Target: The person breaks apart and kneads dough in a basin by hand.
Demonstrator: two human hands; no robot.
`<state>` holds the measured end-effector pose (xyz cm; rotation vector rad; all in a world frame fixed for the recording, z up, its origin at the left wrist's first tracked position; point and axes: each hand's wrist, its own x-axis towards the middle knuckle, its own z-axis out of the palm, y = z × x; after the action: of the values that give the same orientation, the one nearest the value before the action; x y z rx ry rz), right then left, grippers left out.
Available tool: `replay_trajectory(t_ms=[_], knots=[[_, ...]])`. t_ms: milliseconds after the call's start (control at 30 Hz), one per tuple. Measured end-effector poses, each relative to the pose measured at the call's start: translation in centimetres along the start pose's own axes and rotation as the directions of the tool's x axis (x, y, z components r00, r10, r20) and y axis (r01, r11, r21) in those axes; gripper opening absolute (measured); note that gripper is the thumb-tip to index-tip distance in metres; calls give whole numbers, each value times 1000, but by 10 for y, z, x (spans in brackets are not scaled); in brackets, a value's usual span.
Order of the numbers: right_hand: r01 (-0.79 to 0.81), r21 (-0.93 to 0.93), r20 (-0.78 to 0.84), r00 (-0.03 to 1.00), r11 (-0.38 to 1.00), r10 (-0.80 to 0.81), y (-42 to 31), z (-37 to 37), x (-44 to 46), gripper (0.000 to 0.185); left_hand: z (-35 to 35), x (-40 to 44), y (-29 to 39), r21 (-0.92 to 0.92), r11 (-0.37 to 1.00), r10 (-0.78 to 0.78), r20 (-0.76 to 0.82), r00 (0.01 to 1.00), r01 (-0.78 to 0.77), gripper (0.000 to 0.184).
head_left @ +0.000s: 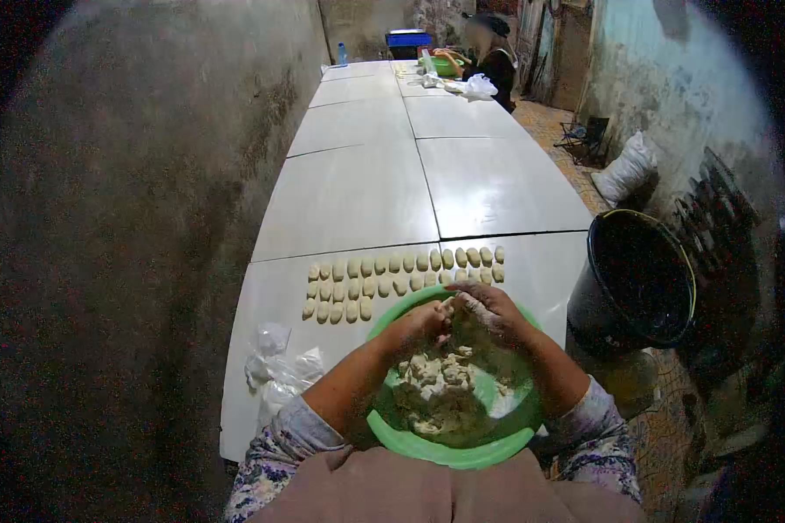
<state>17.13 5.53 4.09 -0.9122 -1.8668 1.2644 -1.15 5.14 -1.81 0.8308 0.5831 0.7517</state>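
Observation:
A green basin stands at the table's near edge, right in front of me. Crumbly, floury dough lies inside it. Over the basin's far rim, my left hand and my right hand come together with curled fingers around a small bit of dough. White, floury residue coats the fingers of my right hand. Just beyond the basin, small oblong dough pieces lie in rows on the white table; my hands and the rim cover part of the nearer rows.
Clear plastic bags sit left of the basin. A large black bucket stands off the table's right side, with a white sack farther back. Another person is at the far end beside a green basin. A wall borders the left.

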Motion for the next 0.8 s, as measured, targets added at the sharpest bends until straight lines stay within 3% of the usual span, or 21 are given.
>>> replay_trajectory(t_ms=[33, 67, 100, 133, 300, 367, 400, 467, 500, 533, 567, 600, 633, 700, 733, 767, 800], knots=[[0, 0, 1, 1000, 1000, 0, 4, 1, 0, 24, -8, 6, -5, -1, 1000, 0, 0, 1000, 0, 20], [-17, 91, 44, 999, 996, 13, 10, 4, 1, 23, -16, 12, -9, 356, 928, 85, 92, 992, -112, 20], [-37, 181, 87, 996, 983, 21, 14, 5, 0, 22, -23, 17, -14, 651, 722, 128, 209, 969, -236, 21], [-4, -28, 58, 998, 1000, 6, 12, 5, -1, 18, 1, 0, 2, 608, 775, 150, 86, 985, -171, 26], [-8, -50, 46, 999, 999, 10, 35, -5, 3, 12, 6, -5, 2, 740, 598, 282, 165, 945, -308, 29], [186, -19, 25, 982, 982, -186, 39, -8, 2, 13, 9, -4, 4, 574, 787, 184, 133, 974, -227, 28], [186, -21, 21, 982, 982, -186, 38, -8, 0, 13, 9, -4, 7, 581, 793, 139, 122, 983, -184, 27], [-102, -113, -42, 994, 988, 98, 7, -1, -1, 14, 4, -2, 6, 598, 788, 110, 98, 989, -147, 27], [-100, -113, -41, 995, 989, 96, 10, -3, 0, 14, 1, -2, 5, 611, 784, 81, 66, 994, -105, 28], [0, -83, -34, 999, 997, -3, 17, -8, 1, 16, 9, -6, 9, 612, 783, 84, 64, 994, -106, 28], [99, -52, -31, 994, 994, -101, 23, -11, 2, 18, 25, -13, 16, 631, 753, 178, 78, 981, -187, 28], [-27, 119, -24, 999, 993, 30, 29, -10, 2, 23, 33, -17, 19, 648, 715, 267, 95, 959, -263, 29], [-28, 120, -26, 999, 992, 31, 27, -10, 2, 23, 33, -16, 20, 648, 715, 266, 95, 959, -262, 29], [-13, -138, -80, 997, 990, 2, 18, -9, 2, 23, 30, -15, 23, 367, 926, 92, 11, 996, -90, 32], [23, -286, -43, 998, 958, -37, 6, -7, 1, 17, 25, -14, 20, 422, 879, 196, 106, 975, -223, 35], [22, -285, -44, 998, 958, -36, 7, -7, 1, 17, 21, -12, 17, 422, 879, 195, 106, 975, -222, 35], [62, -283, -29, 997, 957, -73, 10, -7, 1, 15, 19, -11, 14, 554, 809, 204, 50, 978, -197, 36]])
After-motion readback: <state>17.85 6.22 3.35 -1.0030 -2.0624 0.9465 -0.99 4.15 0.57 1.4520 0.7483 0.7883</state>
